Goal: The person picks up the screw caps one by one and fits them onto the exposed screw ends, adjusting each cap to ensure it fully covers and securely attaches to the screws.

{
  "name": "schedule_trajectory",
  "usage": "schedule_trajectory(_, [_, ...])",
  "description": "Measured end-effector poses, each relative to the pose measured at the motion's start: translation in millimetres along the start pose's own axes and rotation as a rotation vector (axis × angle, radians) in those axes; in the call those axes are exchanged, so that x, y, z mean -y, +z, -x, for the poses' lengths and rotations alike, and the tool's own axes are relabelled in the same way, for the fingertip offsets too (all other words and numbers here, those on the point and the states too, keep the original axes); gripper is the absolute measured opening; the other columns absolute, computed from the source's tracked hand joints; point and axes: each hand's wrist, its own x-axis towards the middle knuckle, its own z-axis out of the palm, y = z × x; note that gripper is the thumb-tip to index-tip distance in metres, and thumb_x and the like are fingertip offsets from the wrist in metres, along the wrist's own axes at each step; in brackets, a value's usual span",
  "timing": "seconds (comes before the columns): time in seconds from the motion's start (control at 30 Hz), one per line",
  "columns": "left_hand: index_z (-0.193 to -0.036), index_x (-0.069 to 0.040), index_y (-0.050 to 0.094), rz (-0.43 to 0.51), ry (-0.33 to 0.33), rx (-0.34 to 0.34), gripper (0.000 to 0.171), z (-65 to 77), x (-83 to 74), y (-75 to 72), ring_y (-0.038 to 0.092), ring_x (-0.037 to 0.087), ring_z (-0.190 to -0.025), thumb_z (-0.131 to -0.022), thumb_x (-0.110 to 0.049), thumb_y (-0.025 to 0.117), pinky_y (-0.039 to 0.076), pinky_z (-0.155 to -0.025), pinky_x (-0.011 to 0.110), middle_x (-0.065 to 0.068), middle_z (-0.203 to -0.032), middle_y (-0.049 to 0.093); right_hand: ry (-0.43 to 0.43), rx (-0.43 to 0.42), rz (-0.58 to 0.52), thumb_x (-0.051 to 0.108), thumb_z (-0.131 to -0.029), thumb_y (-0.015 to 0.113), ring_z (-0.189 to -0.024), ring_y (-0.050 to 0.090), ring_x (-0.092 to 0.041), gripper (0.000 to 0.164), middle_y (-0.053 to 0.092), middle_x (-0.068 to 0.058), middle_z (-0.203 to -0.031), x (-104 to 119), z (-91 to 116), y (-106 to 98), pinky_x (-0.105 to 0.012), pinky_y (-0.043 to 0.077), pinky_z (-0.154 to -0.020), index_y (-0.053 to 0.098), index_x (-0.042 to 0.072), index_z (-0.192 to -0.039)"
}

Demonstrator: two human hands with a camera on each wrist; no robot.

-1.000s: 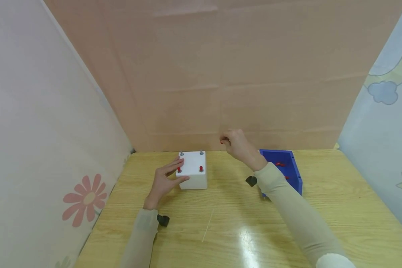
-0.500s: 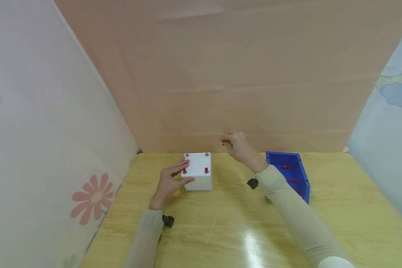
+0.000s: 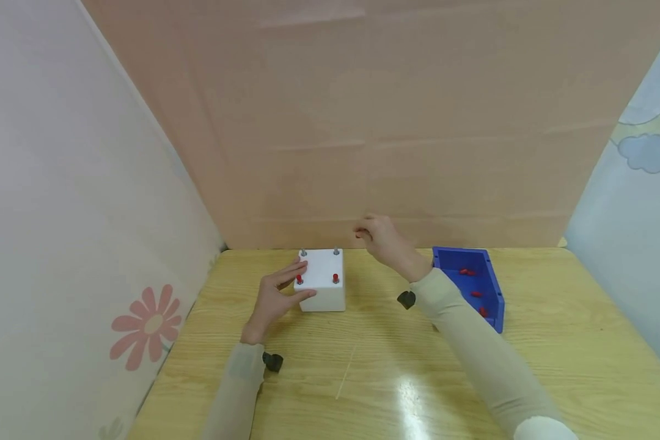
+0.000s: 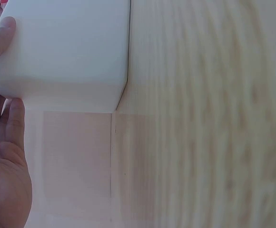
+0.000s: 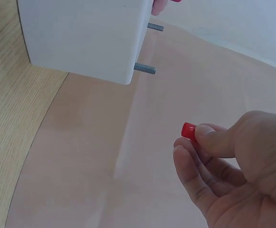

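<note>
In the head view a white block stands on the table with several upright threaded studs. Red caps sit on the two front studs, such as the front right red cap; the rear studs, like the rear right stud, are bare. My left hand grips the block's left side, thumb at the front and fingers near the top left edge. Above and right of the block, my right hand pinches another red cap between thumb and fingers, apart from the bare studs in the right wrist view.
On the right a blue bin holds several loose red caps, partly behind the right forearm. A brown sheet rises at the table's back edge, and pale patterned walls flank both sides.
My right hand, still pinching the red cap, has come slightly nearer the white block. The left hand keeps its grip. The head view has shifted a little, showing more caps in the bin.
</note>
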Motion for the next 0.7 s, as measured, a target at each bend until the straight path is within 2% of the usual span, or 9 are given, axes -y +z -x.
schedule_trajectory(0.4, [-0.133, -0.003, 0.075, -0.015, 0.005, -0.004, 0.054, 0.1, -1.3, 0.4, 0.049, 0.033, -0.151, -0.081, -0.002, 0.092, 0.048, -0.111, 0.018, 0.013, -0.146, 0.068, -0.012, -0.013, 0.025, 0.001, -0.105, 0.066, -0.096, 0.074, -0.029, 0.014, 0.075, -0.017, -0.109, 4, -1, 5, -0.039, 0.066, -0.081, 0.079, 0.000, -0.110])
schedule_trajectory(0.7, [-0.133, -0.008, 0.076, -0.033, -0.041, -0.006, 0.055, 1.1, -3.3, -0.6, 0.050, 0.025, -0.151, -0.081, -0.006, 0.093, 0.048, -0.111, 0.018, 0.006, -0.147, 0.068, -0.028, -0.012, -0.008, -0.001, -0.103, 0.067, -0.094, 0.074, -0.030, 0.012, 0.075, -0.017, -0.107, 7, -2, 11, -0.039, 0.066, -0.082, 0.079, -0.002, -0.108])
